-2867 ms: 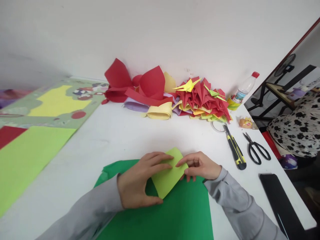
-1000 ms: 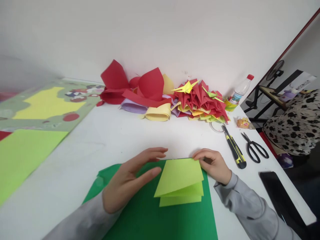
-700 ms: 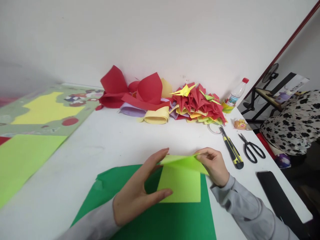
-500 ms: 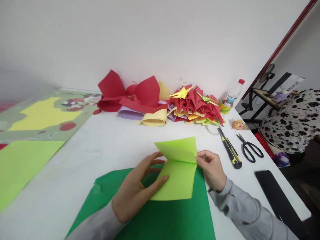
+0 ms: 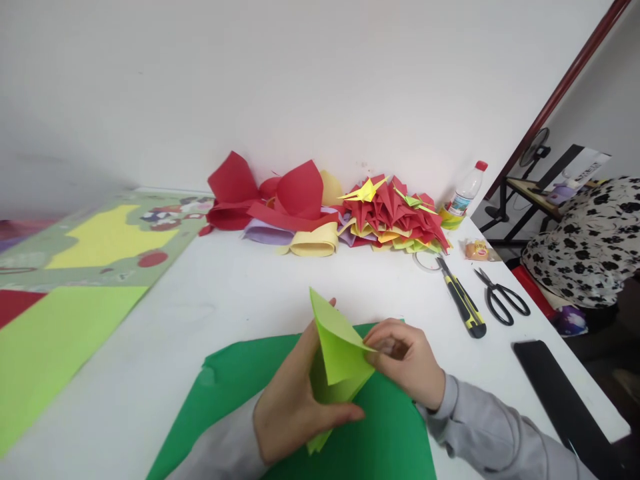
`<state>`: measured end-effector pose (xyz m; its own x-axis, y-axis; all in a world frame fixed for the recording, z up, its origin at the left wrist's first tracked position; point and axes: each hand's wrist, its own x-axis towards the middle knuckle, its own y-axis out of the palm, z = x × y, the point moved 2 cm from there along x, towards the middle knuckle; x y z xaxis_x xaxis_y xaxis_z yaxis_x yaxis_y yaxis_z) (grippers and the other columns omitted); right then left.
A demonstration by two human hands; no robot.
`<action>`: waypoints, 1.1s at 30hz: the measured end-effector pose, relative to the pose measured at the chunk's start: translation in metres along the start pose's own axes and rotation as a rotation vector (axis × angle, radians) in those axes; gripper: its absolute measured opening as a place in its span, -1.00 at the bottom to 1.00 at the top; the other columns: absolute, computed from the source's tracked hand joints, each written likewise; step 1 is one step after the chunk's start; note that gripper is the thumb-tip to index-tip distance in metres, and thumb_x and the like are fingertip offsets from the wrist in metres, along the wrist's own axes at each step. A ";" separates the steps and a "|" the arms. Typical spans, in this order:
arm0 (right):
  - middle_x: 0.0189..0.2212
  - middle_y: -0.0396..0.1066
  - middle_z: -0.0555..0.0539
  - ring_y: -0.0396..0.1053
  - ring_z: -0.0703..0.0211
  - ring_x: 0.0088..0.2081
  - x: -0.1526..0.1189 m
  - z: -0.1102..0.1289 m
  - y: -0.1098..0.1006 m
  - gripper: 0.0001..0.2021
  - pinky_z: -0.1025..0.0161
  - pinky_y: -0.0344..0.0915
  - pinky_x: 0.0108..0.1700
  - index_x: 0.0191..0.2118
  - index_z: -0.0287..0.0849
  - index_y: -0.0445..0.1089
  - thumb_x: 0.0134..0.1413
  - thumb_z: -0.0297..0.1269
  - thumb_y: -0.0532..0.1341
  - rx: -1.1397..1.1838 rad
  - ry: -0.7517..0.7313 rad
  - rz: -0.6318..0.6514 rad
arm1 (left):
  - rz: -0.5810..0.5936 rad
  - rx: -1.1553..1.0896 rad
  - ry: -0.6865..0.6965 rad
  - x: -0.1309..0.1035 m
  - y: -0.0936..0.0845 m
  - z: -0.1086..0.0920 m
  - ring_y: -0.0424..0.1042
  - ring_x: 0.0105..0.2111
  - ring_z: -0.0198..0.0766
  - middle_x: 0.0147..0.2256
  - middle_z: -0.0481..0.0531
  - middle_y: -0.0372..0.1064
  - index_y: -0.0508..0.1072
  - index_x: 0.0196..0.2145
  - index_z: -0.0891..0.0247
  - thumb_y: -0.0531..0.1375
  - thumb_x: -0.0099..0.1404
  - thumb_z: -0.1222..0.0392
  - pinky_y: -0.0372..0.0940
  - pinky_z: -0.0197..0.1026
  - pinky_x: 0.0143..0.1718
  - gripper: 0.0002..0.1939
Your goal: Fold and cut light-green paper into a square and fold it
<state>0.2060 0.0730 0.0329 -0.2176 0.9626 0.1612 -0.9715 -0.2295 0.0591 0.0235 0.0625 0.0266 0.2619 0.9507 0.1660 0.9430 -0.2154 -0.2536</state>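
Observation:
A folded lime-green paper is held tilted above a dark green sheet on the white table. My left hand wraps round its left side, thumb across the lower front and most fingers hidden behind the paper. At the right corner, the thumb and index finger of my right hand pinch the paper. Its upper flap stands partly folded over, with a gap between the layers.
Red paper shapes and folded cranes line the wall. On the right lie a cutter, scissors, a black strip and a bottle. Lime sheets cover the left.
The lime-green paper has turned and tilted, and its upper flap has swung down toward the lower part. My left hand has shifted right; my right hand has moved left and slightly down with the corner.

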 end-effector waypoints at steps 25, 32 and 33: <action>-0.42 0.56 -0.05 0.46 0.15 -0.43 0.008 -0.001 -0.008 -0.78 0.19 0.37 -0.27 -0.32 -0.18 0.57 -0.14 -0.20 0.42 0.398 0.246 -0.064 | -0.219 0.049 0.004 0.002 -0.009 -0.006 0.41 0.02 0.00 0.10 0.11 0.36 0.21 0.21 0.07 0.28 0.16 0.02 0.42 0.01 -0.04 -0.32; -0.57 0.49 -0.01 0.38 0.20 -0.56 0.012 -0.002 -0.010 -0.77 0.25 0.34 -0.42 -0.39 -0.20 0.54 -0.13 -0.13 0.40 0.444 0.302 -0.078 | -0.105 -0.123 -0.125 0.012 -0.012 -0.012 0.50 -0.29 -0.12 -0.32 0.01 0.51 0.56 -0.31 0.15 0.24 0.17 -0.06 0.44 -0.16 -0.28 -0.74; -0.51 0.52 -0.05 0.43 0.15 -0.49 0.013 -0.001 -0.010 -0.72 0.22 0.37 -0.37 -0.36 -0.20 0.53 -0.06 -0.05 0.35 0.442 0.272 -0.059 | -0.096 -0.112 -0.152 0.012 -0.012 -0.012 0.49 -0.34 -0.13 -0.41 -0.01 0.49 0.56 -0.39 0.16 0.24 0.16 -0.09 0.43 -0.17 -0.32 -0.73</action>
<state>0.2130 0.0878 0.0338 -0.2372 0.9648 -0.1131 -0.8632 -0.1559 0.4802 0.0177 0.0738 0.0434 0.1440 0.9889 0.0363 0.9812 -0.1380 -0.1348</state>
